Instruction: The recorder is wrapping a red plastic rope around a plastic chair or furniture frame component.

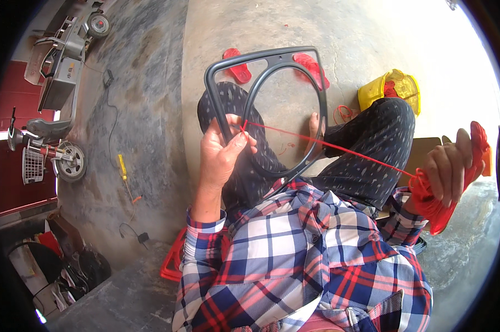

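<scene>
A dark grey metal frame (261,59), a rounded rectangle with an oval ring inside, stands tilted over my lap. My left hand (222,149) is closed around its left side, where a few turns of red cord are wrapped at the thumb and fingertips. From there the red cord (344,149) runs taut to the right. At its other end, my right hand (449,169) grips a thick red cord bundle (433,205), held out to the far right. Part of the bundle is hidden behind the fingers.
Red slippers (237,67) lie beyond the frame. A yellow basket (366,97) with red material inside stands by my right knee. On the left floor are a yellow-handled tool (122,167) and cables, with a parked grey vehicle (61,83) farther off. Something red plastic (175,257) sits beside my left elbow.
</scene>
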The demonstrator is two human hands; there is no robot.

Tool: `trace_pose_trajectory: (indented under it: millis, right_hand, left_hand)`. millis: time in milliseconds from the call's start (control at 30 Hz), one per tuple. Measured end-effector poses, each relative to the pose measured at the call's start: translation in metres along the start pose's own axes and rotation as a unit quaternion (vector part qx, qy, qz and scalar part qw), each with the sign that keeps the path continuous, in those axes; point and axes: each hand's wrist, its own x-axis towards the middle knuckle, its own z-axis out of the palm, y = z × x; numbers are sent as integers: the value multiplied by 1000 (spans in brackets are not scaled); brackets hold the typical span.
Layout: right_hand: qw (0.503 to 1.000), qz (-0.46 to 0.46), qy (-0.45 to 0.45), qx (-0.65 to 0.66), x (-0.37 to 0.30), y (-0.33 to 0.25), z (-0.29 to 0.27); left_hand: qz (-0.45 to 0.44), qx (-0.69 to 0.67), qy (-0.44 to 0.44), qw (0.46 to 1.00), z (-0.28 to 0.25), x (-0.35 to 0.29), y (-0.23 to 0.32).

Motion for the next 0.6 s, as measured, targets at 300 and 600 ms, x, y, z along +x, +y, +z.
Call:
trace_pose_trajectory:
  millis: [300, 600]
  right_hand:
    - [855, -10, 490, -168, -40, 45, -63]
    - [881, 266, 247, -305, 60, 149, -29]
  left_hand:
    - [-17, 20, 9, 1000, 3, -6, -6]
    - [245, 388, -40, 888, 30, 4, 5]
